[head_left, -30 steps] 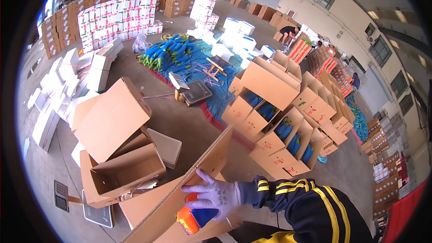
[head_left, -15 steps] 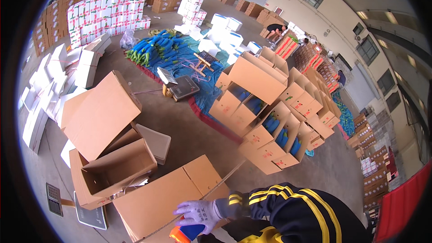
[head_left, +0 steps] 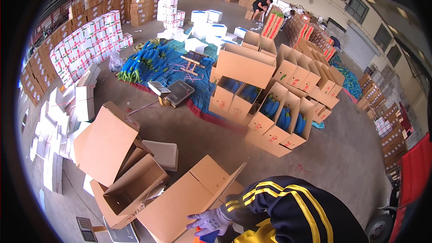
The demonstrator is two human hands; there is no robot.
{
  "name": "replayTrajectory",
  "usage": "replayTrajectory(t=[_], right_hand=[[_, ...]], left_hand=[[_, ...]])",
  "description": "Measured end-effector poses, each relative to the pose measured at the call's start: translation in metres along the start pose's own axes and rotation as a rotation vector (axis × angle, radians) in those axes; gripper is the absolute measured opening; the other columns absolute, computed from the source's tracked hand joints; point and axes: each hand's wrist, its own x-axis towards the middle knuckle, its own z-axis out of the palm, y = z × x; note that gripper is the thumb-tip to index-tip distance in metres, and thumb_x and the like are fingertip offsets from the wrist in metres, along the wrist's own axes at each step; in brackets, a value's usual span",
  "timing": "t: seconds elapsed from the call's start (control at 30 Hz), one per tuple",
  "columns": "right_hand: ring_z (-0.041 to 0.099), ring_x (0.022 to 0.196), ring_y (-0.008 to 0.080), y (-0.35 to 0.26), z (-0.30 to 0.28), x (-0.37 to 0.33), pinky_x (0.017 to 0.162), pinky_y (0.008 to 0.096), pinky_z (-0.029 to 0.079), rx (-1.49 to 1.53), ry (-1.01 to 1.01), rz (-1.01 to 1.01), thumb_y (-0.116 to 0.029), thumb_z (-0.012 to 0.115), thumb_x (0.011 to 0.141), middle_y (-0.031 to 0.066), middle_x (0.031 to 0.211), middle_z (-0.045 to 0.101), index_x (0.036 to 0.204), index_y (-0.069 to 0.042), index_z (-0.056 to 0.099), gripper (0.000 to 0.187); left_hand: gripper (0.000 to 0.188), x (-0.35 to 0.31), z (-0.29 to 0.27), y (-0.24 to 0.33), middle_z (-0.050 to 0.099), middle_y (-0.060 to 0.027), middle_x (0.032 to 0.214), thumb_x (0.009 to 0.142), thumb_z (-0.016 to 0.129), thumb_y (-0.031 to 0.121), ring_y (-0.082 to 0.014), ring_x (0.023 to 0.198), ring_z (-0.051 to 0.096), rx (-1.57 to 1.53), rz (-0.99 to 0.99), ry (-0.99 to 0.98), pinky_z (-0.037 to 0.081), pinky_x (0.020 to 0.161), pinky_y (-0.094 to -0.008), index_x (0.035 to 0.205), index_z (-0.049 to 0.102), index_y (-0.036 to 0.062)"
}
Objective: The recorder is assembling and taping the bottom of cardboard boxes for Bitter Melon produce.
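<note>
My right hand (head_left: 209,221), in a lavender work glove, reaches in from the lower right in a dark sleeve with yellow stripes. Its fingers lie along the edge of a large brown carton (head_left: 177,207). Under the palm an orange and blue tape dispenser (head_left: 208,237) shows in part, apparently gripped there; the lower frame edge cuts it off. One cardboard flap (head_left: 228,184) stands up beside my wrist, seen nearly edge-on. My left hand is not in view.
Left of it, an open carton (head_left: 130,189) leans beneath a flattened one (head_left: 105,141). A scale (head_left: 121,234) lies at lower left. Open cartons with blue-wrapped bundles (head_left: 284,119) stand ahead right. A blue tarp (head_left: 202,101) holds another scale (head_left: 181,92). A person (head_left: 261,6) bends farther back.
The view has tilted and turned, shifting the scene. The flap beside my wrist now stands more steeply. My right hand appears lower and farther right, still at the carton with the tape dispenser.
</note>
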Motion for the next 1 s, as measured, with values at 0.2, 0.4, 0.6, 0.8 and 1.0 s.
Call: replayTrajectory(t=[0.2, 0.4, 0.6, 0.8, 1.0], right_hand=[[0.019, 0.146, 0.0431, -0.011, 0.011, 0.009, 0.119, 0.0577, 0.008, 0.079, 0.104, -0.042, -0.055, 0.069, 0.067, 0.0301, 0.148, 0.036, 0.144, -0.011, 0.044, 0.093], [0.018, 0.147, 0.0387, -0.026, 0.015, 0.001, 0.117, 0.0624, 0.013, 0.049, 0.064, -0.153, -0.059, 0.064, 0.072, 0.0231, 0.144, 0.045, 0.145, -0.006, 0.041, 0.093], [0.052, 0.112, 0.031, -0.016, -0.022, -0.071, 0.093, 0.0427, 0.041, 0.169, -0.015, 0.283, -0.051, 0.074, 0.067, 0.017, 0.12, 0.054, 0.148, -0.009, 0.036, 0.099], [0.057, 0.101, 0.0309, -0.015, -0.042, -0.134, 0.085, 0.0407, 0.045, 0.208, 0.192, 0.195, -0.046, 0.073, 0.068, 0.0154, 0.109, 0.059, 0.137, -0.01, 0.046, 0.082], [0.059, 0.1, 0.0339, 0.004, -0.016, -0.139, 0.087, 0.0437, 0.047, 0.298, 0.156, 0.224, -0.04, 0.075, 0.065, 0.0169, 0.108, 0.06, 0.134, -0.009, 0.048, 0.08]], left_hand=[[0.044, -0.01, -0.028, 0.026, 0.047, -0.016, 0.136, 0.098, 0.048, 0.024, -0.0293, 0.119, 0.05, 0.001, -0.107, 0.069, 0.046, 0.098, -0.0374, 0.138, 0.041, 0.0064], [0.056, -0.01, -0.031, 0.045, 0.038, -0.0165, 0.142, 0.095, 0.052, 0.029, -0.0318, 0.125, 0.044, -0.006, -0.189, 0.08, 0.043, 0.101, -0.0397, 0.142, 0.032, 0.0061], [0.07, -0.012, -0.02, 0.069, 0.029, -0.017, 0.148, 0.091, 0.057, 0.034, -0.0343, 0.131, 0.038, -0.017, -0.33, 0.074, 0.04, 0.105, -0.042, 0.145, 0.023, 0.0058], [0.085, -0.018, -0.011, 0.1, 0.02, -0.0174, 0.153, 0.088, 0.062, 0.04, -0.0367, 0.136, 0.031, -0.039, -0.549, 0.046, 0.038, 0.108, -0.0443, 0.149, 0.014, 0.0054], [0.1, 0.008, 0.009, 0.137, 0.01, -0.0179, 0.159, 0.085, 0.066, 0.045, -0.0392, 0.142, 0.025, -0.048, -0.83, 0.009, 0.035, 0.112, -0.0466, 0.153, 0.005, 0.0051]])
